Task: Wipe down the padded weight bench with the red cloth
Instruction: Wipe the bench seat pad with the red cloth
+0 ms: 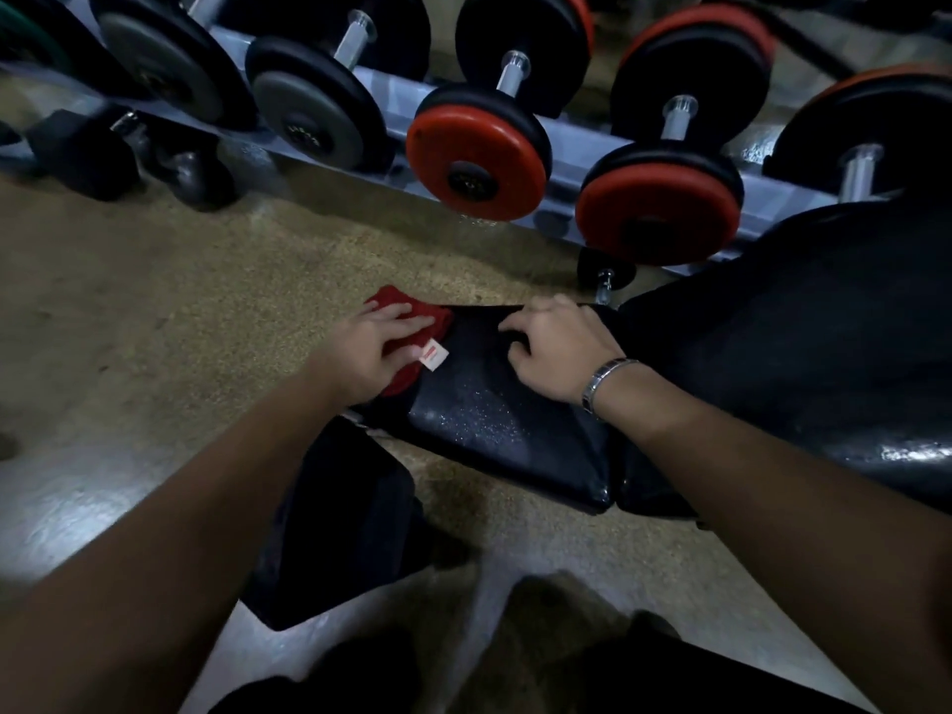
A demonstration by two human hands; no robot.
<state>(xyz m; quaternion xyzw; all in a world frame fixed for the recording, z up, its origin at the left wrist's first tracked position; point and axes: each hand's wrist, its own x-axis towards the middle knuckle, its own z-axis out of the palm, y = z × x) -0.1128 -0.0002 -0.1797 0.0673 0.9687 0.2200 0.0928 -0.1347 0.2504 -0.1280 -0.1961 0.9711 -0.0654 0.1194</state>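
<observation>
At the pad's [494, 420] left edge, the left hand [373, 347] presses flat on the cloth [407, 306]; unwiped padding stretches rightward (right hand [556, 347] braces there, fingers curled, gripping nothing).

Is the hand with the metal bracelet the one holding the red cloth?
No, the right hand with the bracelet rests bare on the bench pad; the left hand presses the red cloth.

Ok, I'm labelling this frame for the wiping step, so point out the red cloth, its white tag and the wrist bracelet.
red cloth [394, 300]: head view, far bunched edge beyond the fingers.
white tag [434, 356]: head view, middle of the label.
bracelet [604, 381]: head view, metal band on the right wrist.
</observation>
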